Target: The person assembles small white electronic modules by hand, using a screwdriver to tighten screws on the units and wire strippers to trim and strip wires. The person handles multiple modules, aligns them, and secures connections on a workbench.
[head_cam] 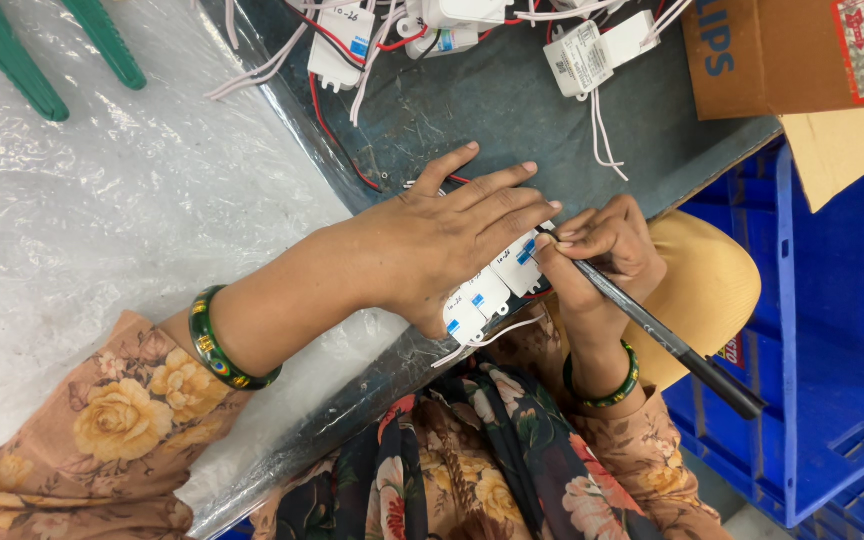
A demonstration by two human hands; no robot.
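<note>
Far left, I note two green handles [52,55], probably pliers or cutters, though only the grips show. They lie on a sheet of clear crinkled plastic [102,220] that covers the left of the table.

The left forearm comes in from the near left: floral sleeve [102,420], green bangle [220,345] at the wrist. The left hand [432,245] lies flat, palm down, fingers stretched and close together, pressing on a row of small white driver modules [487,295]. The row sits at the near edge of the dark grey work board [512,120], just under and beside the palm. I count about three modules showing past the hand, each with a white label and a small blue mark. Thin white wires [482,342] trail off the row over the board's edge.

Just right of the row, the right hand [602,250] is curled tight around a black pen [667,335], held in a writing grip. The pen tip touches the label of the rightmost module, close to the left fingertips. The pen's barrel runs down and to the right. A second green bangle [607,390] sits on the right wrist.

Far centre, a loose pile of more white modules [582,55] with red and white leads lies on the board, well apart from the hands.

Far right, a brown cardboard box [782,60] rests on the board's corner. Below it stands a blue plastic crate [832,300].
</note>
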